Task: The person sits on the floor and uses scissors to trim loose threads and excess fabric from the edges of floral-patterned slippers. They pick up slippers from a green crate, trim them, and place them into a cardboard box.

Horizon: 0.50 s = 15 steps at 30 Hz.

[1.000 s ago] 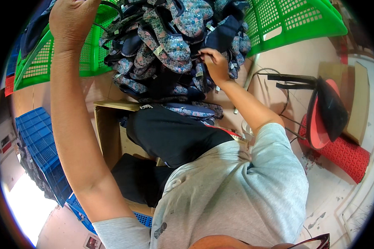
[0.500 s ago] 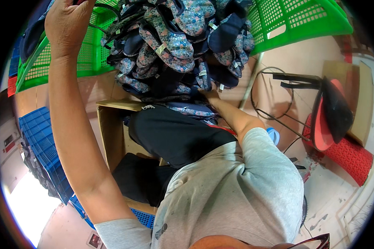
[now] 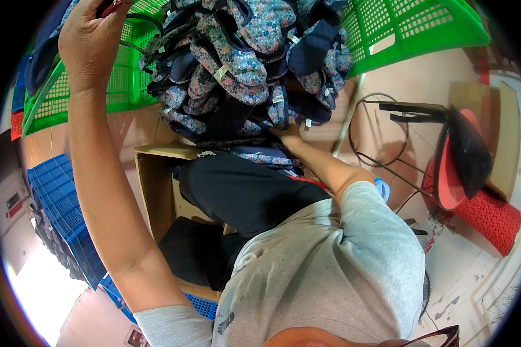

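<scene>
A large heap of floral cloth slippers (image 3: 231,63) with navy linings and small pale tags fills the top middle. Low in the heap, my right hand (image 3: 286,132) closes around the lower end of one floral slipper (image 3: 278,107); its fingertips are partly hidden by cloth. My left hand (image 3: 90,49) is raised at the upper left, its fingers curled on a small dark red thing (image 3: 109,7) cut off by the frame edge. Beside that hand, a dark looped strap or cord (image 3: 145,20) reaches toward the heap.
Green mesh baskets (image 3: 422,34) flank the heap. An open cardboard box (image 3: 153,191) stands by my dark-trousered leg. Blue crates (image 3: 63,196) are on the left. To the right are a metal ring stand (image 3: 408,130), a black-and-red padded seat (image 3: 463,156) and a red woven roll (image 3: 492,222).
My right hand has shifted slightly left with the slipper's lower end. My left hand has moved a little left and down. The view has shifted slightly.
</scene>
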Motion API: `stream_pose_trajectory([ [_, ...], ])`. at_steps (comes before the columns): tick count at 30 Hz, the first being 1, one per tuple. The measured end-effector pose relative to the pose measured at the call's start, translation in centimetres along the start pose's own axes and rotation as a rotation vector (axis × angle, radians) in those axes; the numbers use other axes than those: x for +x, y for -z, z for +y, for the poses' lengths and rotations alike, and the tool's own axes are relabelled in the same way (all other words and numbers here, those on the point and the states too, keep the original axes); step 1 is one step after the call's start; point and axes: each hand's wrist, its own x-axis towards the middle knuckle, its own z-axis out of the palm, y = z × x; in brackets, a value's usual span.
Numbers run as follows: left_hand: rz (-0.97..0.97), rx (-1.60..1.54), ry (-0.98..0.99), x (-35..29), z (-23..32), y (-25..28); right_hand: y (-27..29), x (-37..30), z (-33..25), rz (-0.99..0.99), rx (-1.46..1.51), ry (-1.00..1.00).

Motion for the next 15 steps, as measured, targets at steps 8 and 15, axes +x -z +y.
stream_pose_trajectory([
  [8,0.06,-0.002,-0.105,-0.2,1.4,0.7,0.1,1.0,0.0,-0.025,0.062,-0.084],
  [15,0.104,-0.044,-0.074,0.3,2.7,2.2,0.3,0.8,-1.3,-0.19,-0.389,-0.259],
])
